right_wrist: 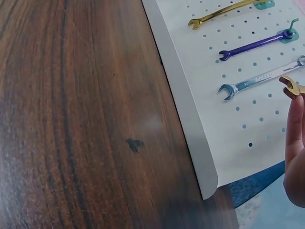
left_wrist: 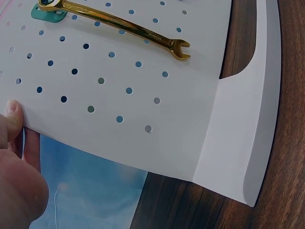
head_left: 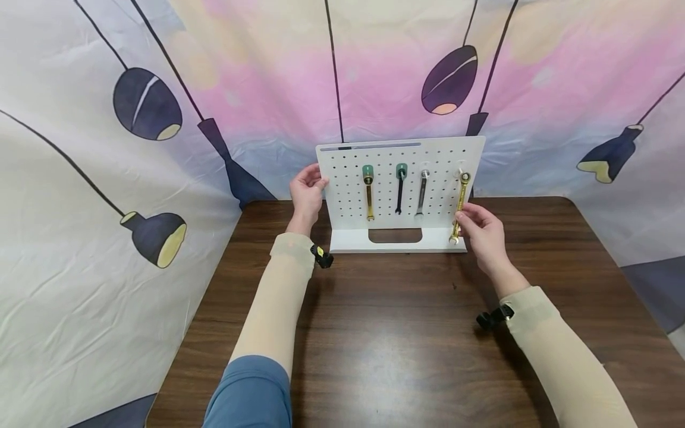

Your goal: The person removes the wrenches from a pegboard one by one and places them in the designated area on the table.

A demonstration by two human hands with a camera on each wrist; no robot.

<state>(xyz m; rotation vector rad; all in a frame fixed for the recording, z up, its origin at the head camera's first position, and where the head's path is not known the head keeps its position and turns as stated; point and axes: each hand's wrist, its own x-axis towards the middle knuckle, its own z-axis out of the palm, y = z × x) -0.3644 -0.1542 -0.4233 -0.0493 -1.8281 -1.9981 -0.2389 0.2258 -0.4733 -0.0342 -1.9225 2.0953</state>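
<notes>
Rightmost gold wrench (head_left: pixel 462 195) could slip
My right grip (head_left: pixel 484 235) pinches it low, inviting top-end wobble; my left grip (head_left: pixel 307 195) pinches the pegboard (head_left: pixel 385 205).

no legible text, lettering on the leftmost gold wrench (left_wrist: pixel 114 22) and silver wrench (right_wrist: pixel 259 78) too blurred to read

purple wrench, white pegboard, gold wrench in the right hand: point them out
Purple combination wrench (right_wrist: pixel 255 45), right wrist view: middle of its shaft.
White pegboard (head_left: pixel 385 199), head view: perforated panel.
Held gold combination wrench (head_left: pixel 462 194), head view: upper shaft.
</notes>
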